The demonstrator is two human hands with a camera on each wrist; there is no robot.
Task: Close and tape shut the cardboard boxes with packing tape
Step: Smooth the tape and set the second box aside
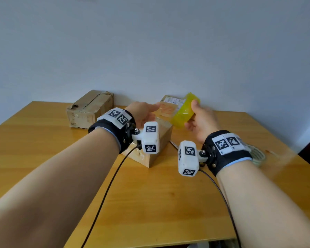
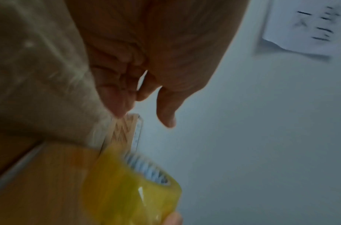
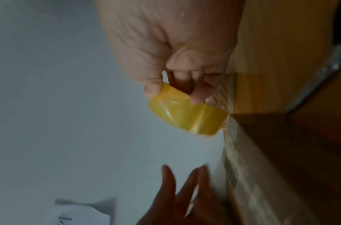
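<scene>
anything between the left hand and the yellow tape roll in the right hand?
Nothing solid. In the head view only open air separates the left hand from the yellow translucent tape roll; a labelled cardboard box shows behind the gap.

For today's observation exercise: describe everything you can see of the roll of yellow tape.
The roll of yellow tape is a wide, glossy, translucent ring with a pale core showing in the left wrist view. It is held in the air, tilted, above the wooden table, gripped by the right hand with the thumb over its outer face. The left hand reaches toward it, fingers extended.
</scene>
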